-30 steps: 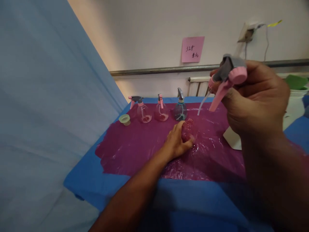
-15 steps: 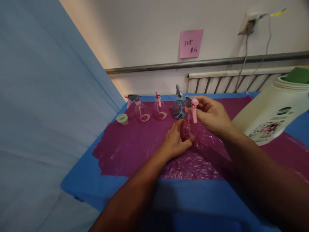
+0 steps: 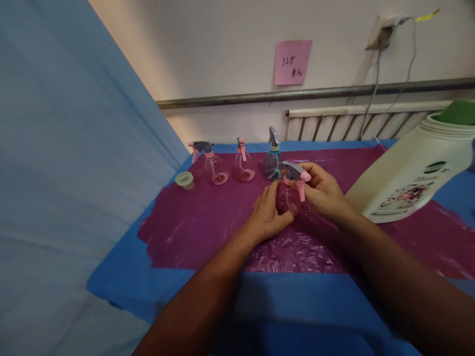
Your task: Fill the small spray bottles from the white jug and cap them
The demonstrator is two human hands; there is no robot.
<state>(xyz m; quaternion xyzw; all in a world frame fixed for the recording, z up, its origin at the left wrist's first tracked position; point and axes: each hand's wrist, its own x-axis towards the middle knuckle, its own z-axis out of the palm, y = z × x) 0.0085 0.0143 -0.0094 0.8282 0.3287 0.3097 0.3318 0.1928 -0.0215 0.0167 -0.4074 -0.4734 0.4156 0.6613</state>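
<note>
My left hand (image 3: 267,212) is wrapped round the round body of a clear spray bottle (image 3: 287,199) on the purple plastic sheet (image 3: 208,222). The fingers of my right hand (image 3: 323,190) close on the collar of its grey and pink spray head (image 3: 294,173), which sits on the bottle's neck. Behind stand a clear bottle with a pink trigger pointing left (image 3: 216,169), another with its pink trigger facing me (image 3: 245,167), and a bluish one with a grey head (image 3: 273,160). Small amounts of liquid show in the two clear ones.
A small pale green cup (image 3: 184,180) stands at the left of the sheet. To the right, a large cream jug (image 3: 404,173) with a green top leans. Blue cloth (image 3: 122,267) covers the table; a light blue curtain (image 3: 74,148) hangs at the left. Behind are a metal rail (image 3: 237,99) and wall.
The spray head has come down onto the bottle's neck and turned, its pink trigger now pointing to the right. My right hand has moved lower with it. The view has shifted slightly.
</note>
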